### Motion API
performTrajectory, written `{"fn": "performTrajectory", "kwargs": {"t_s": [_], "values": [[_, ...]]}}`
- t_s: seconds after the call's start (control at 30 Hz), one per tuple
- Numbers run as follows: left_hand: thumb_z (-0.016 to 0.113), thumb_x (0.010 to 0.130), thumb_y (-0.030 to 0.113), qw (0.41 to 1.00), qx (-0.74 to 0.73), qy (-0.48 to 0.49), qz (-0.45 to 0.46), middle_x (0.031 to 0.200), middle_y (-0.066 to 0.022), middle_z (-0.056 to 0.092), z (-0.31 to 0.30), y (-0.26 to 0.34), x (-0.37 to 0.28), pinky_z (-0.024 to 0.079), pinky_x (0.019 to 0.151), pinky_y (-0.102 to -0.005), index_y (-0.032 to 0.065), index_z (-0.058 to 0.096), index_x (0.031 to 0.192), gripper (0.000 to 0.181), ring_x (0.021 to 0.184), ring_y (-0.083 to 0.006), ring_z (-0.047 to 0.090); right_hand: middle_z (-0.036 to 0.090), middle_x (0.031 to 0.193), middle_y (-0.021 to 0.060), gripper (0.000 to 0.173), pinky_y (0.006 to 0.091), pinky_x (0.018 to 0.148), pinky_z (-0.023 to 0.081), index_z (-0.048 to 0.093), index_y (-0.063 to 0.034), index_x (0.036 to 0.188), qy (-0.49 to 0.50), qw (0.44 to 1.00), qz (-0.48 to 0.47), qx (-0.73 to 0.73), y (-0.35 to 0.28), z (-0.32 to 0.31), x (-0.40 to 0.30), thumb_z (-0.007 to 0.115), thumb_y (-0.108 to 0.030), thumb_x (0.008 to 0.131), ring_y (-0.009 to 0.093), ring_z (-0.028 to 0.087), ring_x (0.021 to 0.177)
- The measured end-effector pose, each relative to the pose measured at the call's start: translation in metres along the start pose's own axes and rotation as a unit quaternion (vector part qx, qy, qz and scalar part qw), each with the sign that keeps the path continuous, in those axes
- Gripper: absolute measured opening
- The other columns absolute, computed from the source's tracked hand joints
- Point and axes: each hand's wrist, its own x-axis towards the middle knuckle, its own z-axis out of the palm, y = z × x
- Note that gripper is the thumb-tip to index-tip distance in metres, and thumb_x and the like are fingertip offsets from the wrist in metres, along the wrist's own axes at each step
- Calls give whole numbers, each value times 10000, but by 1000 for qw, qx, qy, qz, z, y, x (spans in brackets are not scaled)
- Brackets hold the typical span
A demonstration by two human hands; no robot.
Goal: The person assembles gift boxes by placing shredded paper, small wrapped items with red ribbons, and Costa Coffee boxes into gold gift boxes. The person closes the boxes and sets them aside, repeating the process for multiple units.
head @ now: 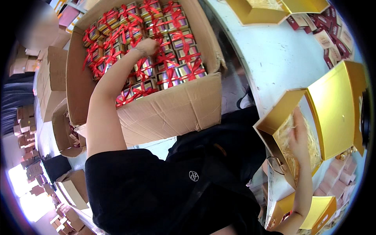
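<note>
My left hand [148,47] reaches into a large cardboard carton [170,108] packed with small gift boxes [182,39] tied with red ribbon bows [192,70]. Its fingers curl down onto the boxes near the middle; the fingertips are hidden, so a grip cannot be made out. On the right, my right hand [298,138] lies in a gold gift box [289,102], on pale shredded filler [311,147]. Its fingers stretch away from me, and nothing shows in them. The gold box's lid [332,111] is folded back to the right.
A white table [273,55] carries another gold box [258,14], dark red and cream packets [326,41] and pink packets [337,176]. A second gold box [317,211] stands nearer me. Cartons [54,70] line the left, where a person [38,26] is partly visible.
</note>
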Motion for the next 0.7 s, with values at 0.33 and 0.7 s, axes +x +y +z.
{"fn": "performTrajectory", "kwargs": {"t_s": [0.33, 0.7], "values": [[506, 905, 235, 967, -250, 33, 29, 1101, -152, 657, 9, 55, -22, 470, 931, -402, 58, 615, 1146, 318, 1045, -319, 617, 588, 1219, 186, 477, 358, 910, 476, 587, 9, 1156, 14, 955, -31, -295, -53, -57, 6, 449, 143, 719, 324, 588, 1092], [811, 659, 184, 923, -373, 70, 65, 1034, -149, 633, 16, 121, -57, 507, 745, -346, 27, 527, 1151, 590, 811, -222, 633, 624, 991, 178, 451, 335, 760, 504, 616, 30, 1022, -13, 986, -88, -141, -101, -62, 10, 409, 170, 647, 299, 629, 878]]}}
